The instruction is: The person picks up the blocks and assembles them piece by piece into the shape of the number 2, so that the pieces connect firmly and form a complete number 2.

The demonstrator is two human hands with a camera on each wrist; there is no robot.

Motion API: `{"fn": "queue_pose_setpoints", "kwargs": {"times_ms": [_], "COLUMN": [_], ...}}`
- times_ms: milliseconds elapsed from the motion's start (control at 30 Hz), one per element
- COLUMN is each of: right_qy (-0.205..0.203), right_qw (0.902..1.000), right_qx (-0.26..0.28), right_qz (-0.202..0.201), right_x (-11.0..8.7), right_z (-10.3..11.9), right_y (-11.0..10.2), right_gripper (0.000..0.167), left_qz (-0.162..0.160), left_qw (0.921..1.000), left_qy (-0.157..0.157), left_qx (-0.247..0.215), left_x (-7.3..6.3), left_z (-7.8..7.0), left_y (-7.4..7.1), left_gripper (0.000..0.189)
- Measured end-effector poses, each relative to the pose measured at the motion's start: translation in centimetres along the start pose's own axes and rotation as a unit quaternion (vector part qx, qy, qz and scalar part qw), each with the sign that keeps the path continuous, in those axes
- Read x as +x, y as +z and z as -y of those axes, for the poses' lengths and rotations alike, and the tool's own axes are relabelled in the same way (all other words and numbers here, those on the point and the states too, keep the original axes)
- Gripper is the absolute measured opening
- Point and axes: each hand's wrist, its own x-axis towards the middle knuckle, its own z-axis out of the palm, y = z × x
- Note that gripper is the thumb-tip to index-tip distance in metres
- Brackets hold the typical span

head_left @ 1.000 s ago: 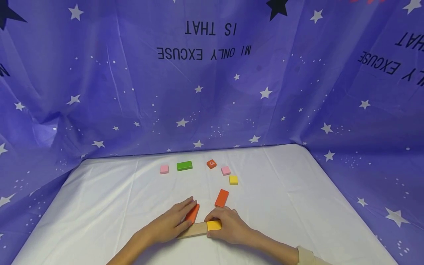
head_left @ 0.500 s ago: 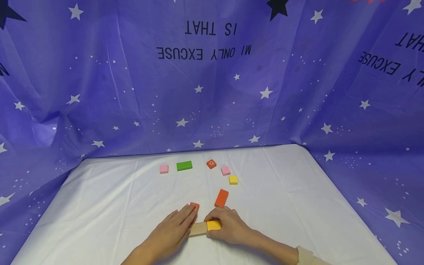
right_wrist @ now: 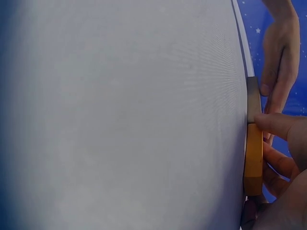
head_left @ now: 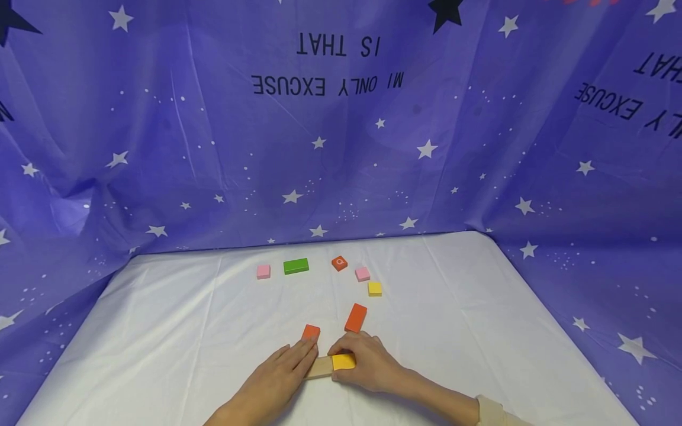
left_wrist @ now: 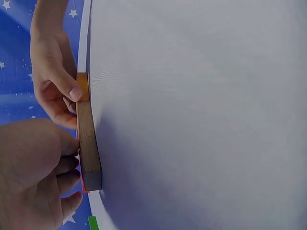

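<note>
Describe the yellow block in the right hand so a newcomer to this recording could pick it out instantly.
On the white-covered table, find the right hand near the bottom middle of the head view. Its thumb and fingers grip the yellow block, which abuts a plain wooden block. Unlike the other yellow block farther back, it is held.

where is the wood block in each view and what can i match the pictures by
Head: wood block low, just left of centre, between the left hand and right hand, partly covered.
Left wrist: wood block left of centre, mostly in the lower half.
Right wrist: wood block towards the right, in the upper half.
Shared landmark: the yellow block in the right hand, at the wood block's end.
</note>
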Motion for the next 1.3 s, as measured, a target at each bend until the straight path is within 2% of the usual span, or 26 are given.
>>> {"fn": "queue_pose_setpoints", "kwargs": {"times_ms": [300,500,667,767,967,1133,1300], "right_qy": [-0.011,-0.014,0.001,-0.006,-0.014,0.025,0.052], "right_qw": [0.9999,0.9993,0.9961,0.9923,0.9852,0.9868,0.9888], "right_qx": [0.0,0.024,0.057,0.07,0.049,0.032,0.024], "right_qz": [0.001,-0.027,-0.067,-0.102,-0.164,-0.157,-0.138], "right_x": [0.1,0.2,0.3,0.5,1.1,1.4,1.6], "right_z": [-0.1,-0.7,-1.7,-2.3,-3.6,-4.1,-4.3], "right_y": [-0.2,-0.8,-1.6,-2.0,-2.7,-2.9,-3.0], "right_gripper": [0.027,0.028,0.025,0.023,0.037,0.053,0.059], "left_qz": [0.007,-0.001,0.02,0.029,0.028,0.038,0.055], "left_qw": [0.9998,0.9997,0.9992,0.9989,0.9989,0.9983,0.9971], "left_qy": [-0.013,-0.012,-0.021,-0.021,-0.021,-0.027,-0.034], "left_qx": [-0.016,-0.021,-0.029,-0.029,-0.031,-0.036,-0.041], "left_x": [-0.2,-0.2,-0.1,0.0,0.0,0.0,0.0], "left_z": [0.1,0.2,0.1,0.1,-0.1,-0.1,-0.1], "left_y": [0.2,0.3,0.1,0.1,-0.2,-0.2,0.0], "left_gripper": [0.051,0.049,0.049,0.049,0.049,0.05,0.05]}}
